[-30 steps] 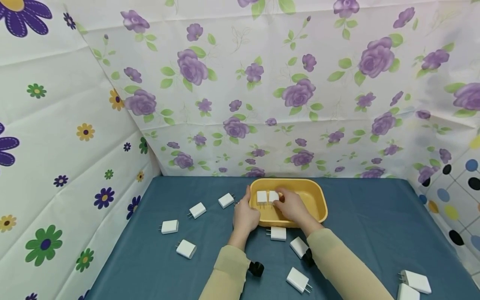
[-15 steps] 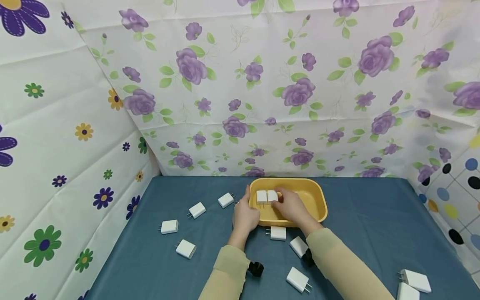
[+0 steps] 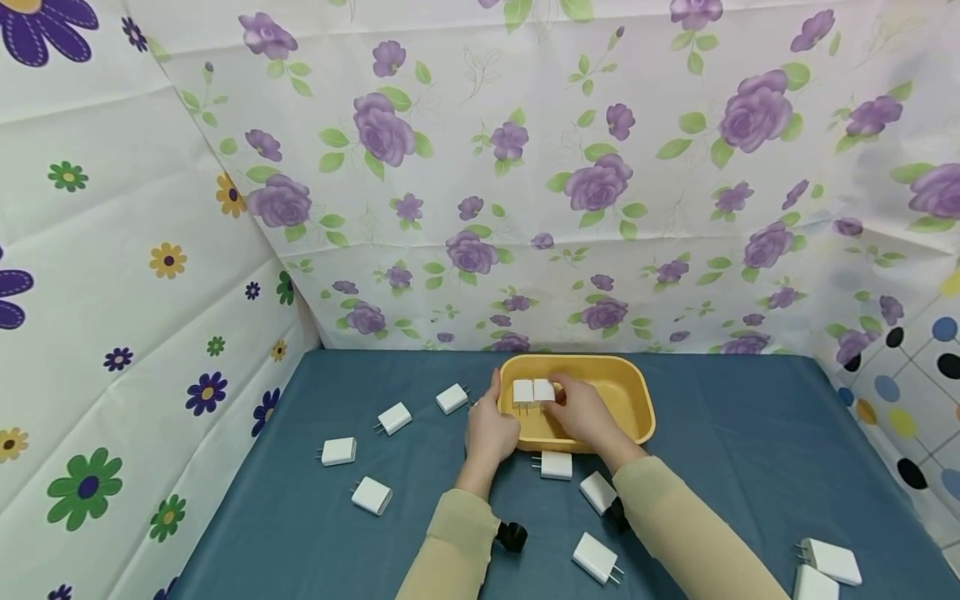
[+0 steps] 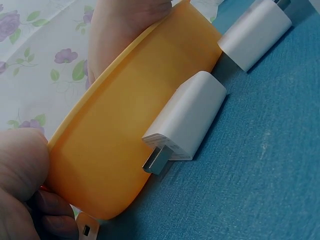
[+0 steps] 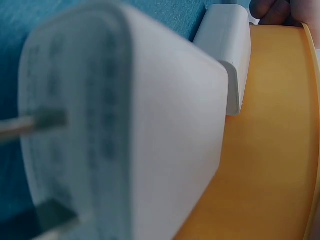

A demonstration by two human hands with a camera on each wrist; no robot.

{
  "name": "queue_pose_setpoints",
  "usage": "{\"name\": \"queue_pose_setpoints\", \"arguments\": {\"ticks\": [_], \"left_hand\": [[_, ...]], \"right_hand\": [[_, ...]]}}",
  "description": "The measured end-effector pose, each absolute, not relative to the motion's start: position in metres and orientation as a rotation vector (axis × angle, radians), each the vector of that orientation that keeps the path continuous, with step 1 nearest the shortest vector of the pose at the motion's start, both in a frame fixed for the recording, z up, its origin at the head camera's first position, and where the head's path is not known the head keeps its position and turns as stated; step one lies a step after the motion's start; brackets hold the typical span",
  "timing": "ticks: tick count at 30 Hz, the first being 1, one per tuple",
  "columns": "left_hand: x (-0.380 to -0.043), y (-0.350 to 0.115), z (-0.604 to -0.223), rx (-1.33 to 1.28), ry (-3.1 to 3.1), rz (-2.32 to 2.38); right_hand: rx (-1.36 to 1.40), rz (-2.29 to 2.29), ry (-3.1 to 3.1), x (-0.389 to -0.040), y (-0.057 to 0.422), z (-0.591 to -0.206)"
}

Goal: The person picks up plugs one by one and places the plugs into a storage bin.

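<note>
In the head view a yellow plastic tray (image 3: 626, 400) stands at the far side of the table. My left hand (image 3: 491, 429) grips its left end, thumb along the rim; the left wrist view shows the fingers (image 4: 55, 212) curled against the outer wall. Inside the tray, my right hand (image 3: 588, 414) pinches a white plug charger (image 3: 543, 391) by its right side. This charger sits right beside a second charger (image 3: 522, 392), prongs of both toward me. Just outside the front wall lies another charger (image 4: 187, 115), its prongs pointing left in the head view.
Several more white chargers lie scattered on the blue tablecloth (image 3: 720, 450), including one (image 3: 452, 399) near my left hand, one (image 3: 597, 493) under my right wrist and one (image 3: 597, 558) closer to me. Two (image 3: 831, 562) lie at the front right. Patterned sheets (image 3: 465, 167) hang behind.
The charger in my right hand has shifted slightly left, closing the narrow gap to the charger beside it. My left hand has stayed on the tray's end.
</note>
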State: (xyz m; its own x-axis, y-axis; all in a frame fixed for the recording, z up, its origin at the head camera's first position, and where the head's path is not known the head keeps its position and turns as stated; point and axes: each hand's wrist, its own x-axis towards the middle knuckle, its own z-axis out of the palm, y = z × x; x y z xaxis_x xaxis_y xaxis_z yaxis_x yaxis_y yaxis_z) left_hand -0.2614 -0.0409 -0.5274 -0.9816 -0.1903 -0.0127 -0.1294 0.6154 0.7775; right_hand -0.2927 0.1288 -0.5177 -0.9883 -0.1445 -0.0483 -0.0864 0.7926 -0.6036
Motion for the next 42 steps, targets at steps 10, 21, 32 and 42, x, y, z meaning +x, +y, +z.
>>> {"name": "queue_pose_setpoints", "arguments": {"ticks": [10, 21, 32, 42], "left_hand": [[-0.26, -0.041, -0.526, 0.274, -2.754, -1.32], [-0.261, -0.042, -0.526, 0.281, -2.752, -1.335], [-0.26, -0.041, -0.524, 0.292, -2.752, -1.341], [-0.262, -0.041, -0.525, 0.287, -2.765, -1.322]], "right_hand": [[-0.176, -0.962, 2.881, -0.292, 0.128, -0.516], [-0.176, -0.872, 2.916, -0.294, 0.118, -0.519], [-0.116, -0.83, 2.964, -0.293, 0.111, -0.517], [-0.113, -0.874, 2.929, -0.294, 0.113, -0.517]]}}
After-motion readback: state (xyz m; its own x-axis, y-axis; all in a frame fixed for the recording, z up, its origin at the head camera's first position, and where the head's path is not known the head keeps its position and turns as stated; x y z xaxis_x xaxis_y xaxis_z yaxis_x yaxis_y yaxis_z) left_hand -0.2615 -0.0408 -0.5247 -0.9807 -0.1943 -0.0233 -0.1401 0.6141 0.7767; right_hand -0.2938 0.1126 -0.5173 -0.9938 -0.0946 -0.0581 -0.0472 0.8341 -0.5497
